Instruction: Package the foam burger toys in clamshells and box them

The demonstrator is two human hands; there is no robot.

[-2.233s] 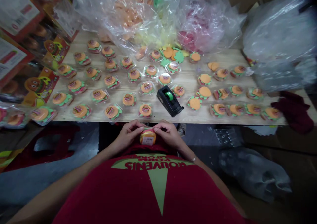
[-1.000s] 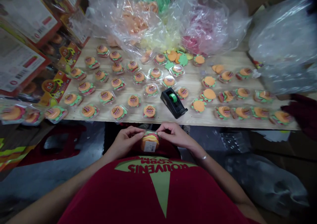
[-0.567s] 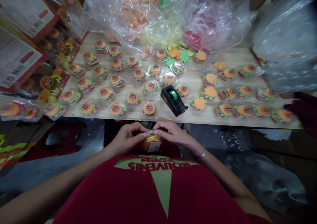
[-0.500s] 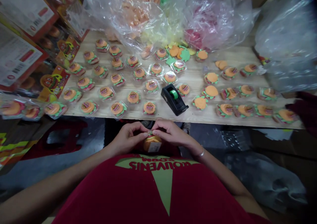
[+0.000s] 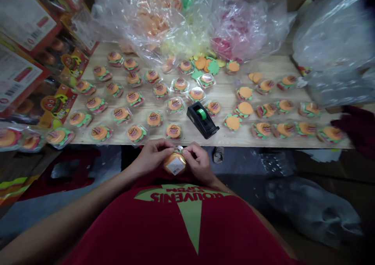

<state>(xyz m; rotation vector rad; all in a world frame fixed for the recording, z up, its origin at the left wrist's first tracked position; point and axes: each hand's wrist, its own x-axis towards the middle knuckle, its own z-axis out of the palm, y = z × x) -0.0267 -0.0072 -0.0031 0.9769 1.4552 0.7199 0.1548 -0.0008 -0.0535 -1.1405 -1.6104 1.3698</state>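
Observation:
Between my hands, just off the table's front edge, is a toy burger in a clear plastic case (image 5: pixel 175 164), tilted so that a white barcode label faces me. My left hand (image 5: pixel 154 155) is closed, thumb and fingers pinching the case's far left edge. On the far right edge my right hand (image 5: pixel 199 161) is also closed, with its fingers curled. The fingertips hide part of that far edge. Nearest to the hands on the table are a packed toy burger (image 5: pixel 174 131) and a black tape dispenser (image 5: pixel 202 119) with a green roll.
Rows of packed toy burgers cover the wooden table (image 5: pixel 202 140). Unpacked burgers (image 5: pixel 233 122) and loose foam pieces (image 5: pixel 213 67) lie among them. Clear bags of coloured parts (image 5: pixel 231 30) line the back, printed boxes (image 5: pixel 52 101) the left. At far right is a dark red sleeve or cloth (image 5: pixel 356 130).
The cased burger has turned, so its label shows more fully and at a slant. My right hand has drawn in its fingers and shifted slightly right along the case. The view has shifted a little.

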